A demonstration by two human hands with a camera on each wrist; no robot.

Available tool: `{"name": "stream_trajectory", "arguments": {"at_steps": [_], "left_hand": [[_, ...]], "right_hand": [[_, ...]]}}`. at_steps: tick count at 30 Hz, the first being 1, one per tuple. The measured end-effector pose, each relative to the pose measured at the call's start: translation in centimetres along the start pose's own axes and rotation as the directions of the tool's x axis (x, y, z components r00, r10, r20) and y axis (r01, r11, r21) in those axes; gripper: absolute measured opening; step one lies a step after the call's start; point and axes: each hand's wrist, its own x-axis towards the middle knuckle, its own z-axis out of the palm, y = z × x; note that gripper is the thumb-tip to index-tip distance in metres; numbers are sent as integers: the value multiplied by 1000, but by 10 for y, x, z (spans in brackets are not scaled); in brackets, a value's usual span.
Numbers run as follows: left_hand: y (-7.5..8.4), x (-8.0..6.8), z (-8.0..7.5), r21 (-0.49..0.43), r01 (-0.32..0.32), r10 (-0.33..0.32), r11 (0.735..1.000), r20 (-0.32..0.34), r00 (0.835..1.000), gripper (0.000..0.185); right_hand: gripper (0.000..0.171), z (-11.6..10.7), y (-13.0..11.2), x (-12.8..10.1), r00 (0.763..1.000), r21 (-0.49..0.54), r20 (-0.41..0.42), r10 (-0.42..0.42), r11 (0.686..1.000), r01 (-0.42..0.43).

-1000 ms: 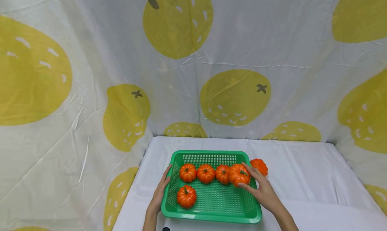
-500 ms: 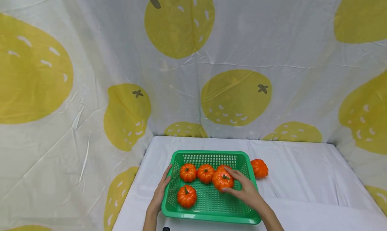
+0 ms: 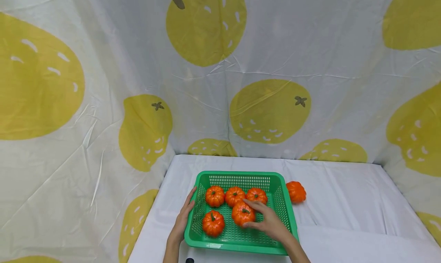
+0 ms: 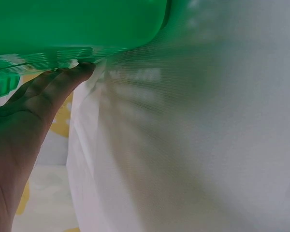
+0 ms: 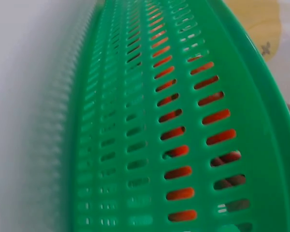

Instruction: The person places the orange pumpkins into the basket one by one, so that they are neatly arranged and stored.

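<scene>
Right hand [image 3: 268,224] grips a pumpkin [image 3: 242,214] inside the green basket [image 3: 241,245], beside four others there; a sixth pumpkin [image 3: 295,191] lies outside, right. Left hand [image 3: 182,219], fingers straight, steadies the basket's left wall.

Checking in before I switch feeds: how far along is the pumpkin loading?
Four pumpkins already lie in the green basket: three in a back row and one at front left. The right hand has its grip on a fifth pumpkin low inside the basket, not released. The left hand rests against the basket's left wall. One pumpkin on the cloth remains outside, right of the basket.
</scene>
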Motion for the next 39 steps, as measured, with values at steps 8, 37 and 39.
{"name": "stream_trajectory", "arguments": {"at_steps": [8, 37, 39], "left_hand": [[0, 0, 0, 3, -2, 2, 1000, -2, 1000, 52], [0, 0, 1, 10, 2, -2, 1000, -16, 1000, 52], [-1, 0, 1, 6, 5, -5, 1000, -13, 1000, 52]], "right_hand": [[80, 5, 0, 2, 995, 35, 98, 8, 999, -11], [75, 8, 8, 3, 974, -6, 222, 37, 999, -37], [73, 10, 5, 6, 975, -28, 221, 30, 999, -25]]}}
